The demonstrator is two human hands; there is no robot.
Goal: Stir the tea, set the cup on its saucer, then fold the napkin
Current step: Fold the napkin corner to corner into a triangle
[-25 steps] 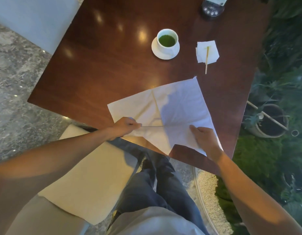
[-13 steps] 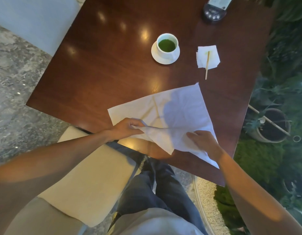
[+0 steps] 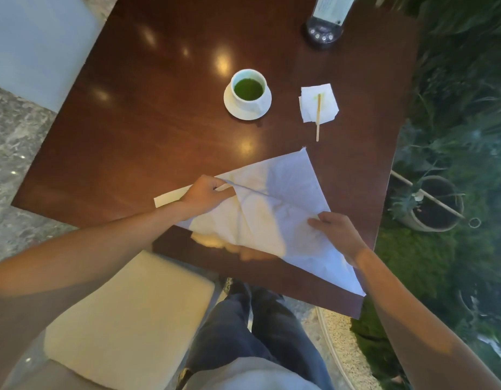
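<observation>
The cup (image 3: 248,90) of green tea already sits on its saucer (image 3: 231,106) far across the tabletop (image 3: 131,122), and the stirrer (image 3: 318,116) lies aside on a small tissue (image 3: 326,101), so only the folding looks left. The napkin (image 3: 288,192) lies at the near edge, partly folded. The left hand (image 3: 205,194) pinches a lifted flap while the right hand (image 3: 338,233) grips the near-right part.
</observation>
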